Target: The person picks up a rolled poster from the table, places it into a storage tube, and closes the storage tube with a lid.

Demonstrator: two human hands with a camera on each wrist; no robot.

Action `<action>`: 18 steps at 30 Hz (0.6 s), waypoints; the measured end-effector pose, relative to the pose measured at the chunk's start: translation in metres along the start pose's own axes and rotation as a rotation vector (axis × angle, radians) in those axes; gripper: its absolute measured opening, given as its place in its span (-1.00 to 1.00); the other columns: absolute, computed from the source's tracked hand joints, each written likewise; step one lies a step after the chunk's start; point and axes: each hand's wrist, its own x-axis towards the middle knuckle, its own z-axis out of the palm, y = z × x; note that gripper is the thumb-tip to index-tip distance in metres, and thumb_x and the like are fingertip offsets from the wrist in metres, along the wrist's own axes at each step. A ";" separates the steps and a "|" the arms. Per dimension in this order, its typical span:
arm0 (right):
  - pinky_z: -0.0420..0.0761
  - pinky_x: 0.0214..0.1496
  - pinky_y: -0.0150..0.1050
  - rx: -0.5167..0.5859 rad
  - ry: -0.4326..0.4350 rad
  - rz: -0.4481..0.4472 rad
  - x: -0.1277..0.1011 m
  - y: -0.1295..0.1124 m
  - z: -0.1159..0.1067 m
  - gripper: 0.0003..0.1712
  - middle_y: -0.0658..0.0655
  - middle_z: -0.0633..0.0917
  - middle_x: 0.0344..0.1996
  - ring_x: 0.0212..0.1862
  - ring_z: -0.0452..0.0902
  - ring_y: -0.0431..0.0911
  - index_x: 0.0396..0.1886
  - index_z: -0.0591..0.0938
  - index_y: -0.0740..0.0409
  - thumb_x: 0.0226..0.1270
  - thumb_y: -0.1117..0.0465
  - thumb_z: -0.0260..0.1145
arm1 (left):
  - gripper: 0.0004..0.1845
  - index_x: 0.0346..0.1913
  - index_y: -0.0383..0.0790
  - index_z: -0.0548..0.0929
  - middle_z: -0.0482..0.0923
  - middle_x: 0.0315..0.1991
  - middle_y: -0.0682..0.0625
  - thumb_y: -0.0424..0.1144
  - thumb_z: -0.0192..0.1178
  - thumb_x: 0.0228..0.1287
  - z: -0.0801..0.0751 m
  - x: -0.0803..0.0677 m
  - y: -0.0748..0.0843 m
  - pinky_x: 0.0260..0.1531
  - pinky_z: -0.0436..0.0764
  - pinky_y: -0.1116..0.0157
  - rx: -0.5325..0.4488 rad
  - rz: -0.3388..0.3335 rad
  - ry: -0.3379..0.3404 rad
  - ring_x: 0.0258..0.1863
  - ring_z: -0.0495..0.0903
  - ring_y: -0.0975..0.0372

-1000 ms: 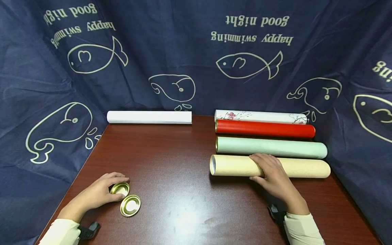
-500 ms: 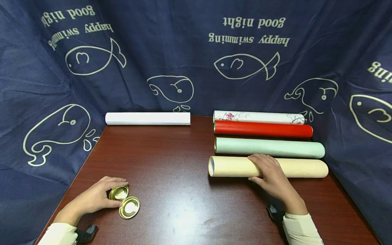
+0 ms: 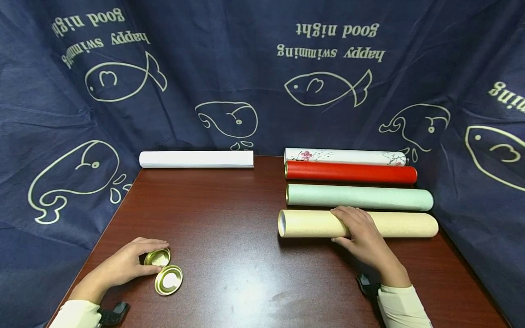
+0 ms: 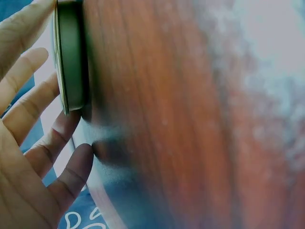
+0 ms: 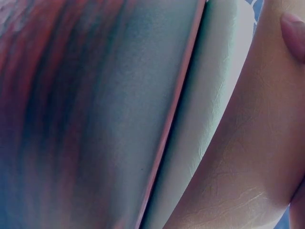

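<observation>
My left hand (image 3: 123, 264) rests at the front left of the table, thumb and fingers spread around the farther of two round gold-coloured metal lids (image 3: 159, 256). The thumb tip lies where that lid meets the nearer lid (image 3: 168, 280). In the left wrist view the spread fingers (image 4: 40, 109) reach behind the rim of one lid (image 4: 71, 57). My right hand (image 3: 362, 234) grips a cream cardboard tube (image 3: 307, 223) from above, around its middle. The tube lies sideways with its open end to the left. In the right wrist view its creased surface (image 5: 238, 167) fills the right side.
Just behind the cream tube lie a pale green tube (image 3: 357, 197), a red tube (image 3: 348, 172) and a white flower-printed tube (image 3: 348, 157). A white roll (image 3: 197, 159) sits at the back left. Blue printed cloth (image 3: 229, 68) surrounds the dark wooden table (image 3: 229, 214).
The left thumb has shifted from over the farther lid's right side to between the lids. The nearer lid has slid slightly left. My right hand and the cream tube stay put.
</observation>
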 end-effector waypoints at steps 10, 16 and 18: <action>0.25 0.23 0.22 0.003 -0.011 0.009 0.001 -0.001 0.000 -0.11 0.19 0.58 0.13 0.21 0.41 0.17 0.23 0.53 0.15 -0.22 0.17 0.65 | -0.39 0.05 -0.27 0.69 0.67 -0.02 -0.03 -0.16 0.60 -0.15 -0.001 0.003 0.004 -0.01 0.47 0.40 0.125 -0.082 0.010 -0.05 0.59 0.10; 0.25 0.24 0.21 0.001 -0.010 0.006 0.001 0.000 0.000 -0.10 0.21 0.58 0.14 0.21 0.41 0.17 0.24 0.53 0.16 -0.23 0.19 0.67 | -0.34 0.07 -0.34 0.67 0.64 -0.01 -0.06 -0.10 0.59 -0.13 -0.004 0.009 0.006 -0.04 0.54 0.01 0.158 -0.148 -0.046 -0.02 0.58 0.00; 0.25 0.24 0.22 0.001 -0.005 0.001 0.001 0.000 0.001 -0.09 0.21 0.59 0.13 0.21 0.42 0.18 0.24 0.53 0.16 -0.25 0.21 0.68 | -0.35 0.07 -0.34 0.67 0.64 -0.02 -0.07 -0.12 0.59 -0.13 -0.004 0.011 0.007 -0.04 0.54 -0.01 0.166 -0.152 -0.041 -0.02 0.59 0.00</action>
